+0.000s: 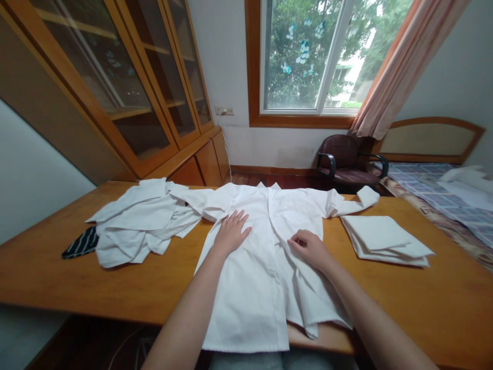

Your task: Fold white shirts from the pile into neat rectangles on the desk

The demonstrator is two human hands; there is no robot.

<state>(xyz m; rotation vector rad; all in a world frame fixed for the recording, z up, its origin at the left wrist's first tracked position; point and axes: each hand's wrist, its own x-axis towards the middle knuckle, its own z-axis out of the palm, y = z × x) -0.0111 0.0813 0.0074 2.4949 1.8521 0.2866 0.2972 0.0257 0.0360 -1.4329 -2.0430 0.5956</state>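
Forearms (192,308) extended: left hand (231,232) flat on shirt (246,293), released; right hand (311,248) curled, grip unclear.

Shirt (244,288), white and long-sleeved, laid out on the table (427,295), placket upward, collar at the far end. The sleeves extend to either side, the one at right bent near its end. The left panel lies largely smooth; the right is rumpled. The hem overhangs the near edge.
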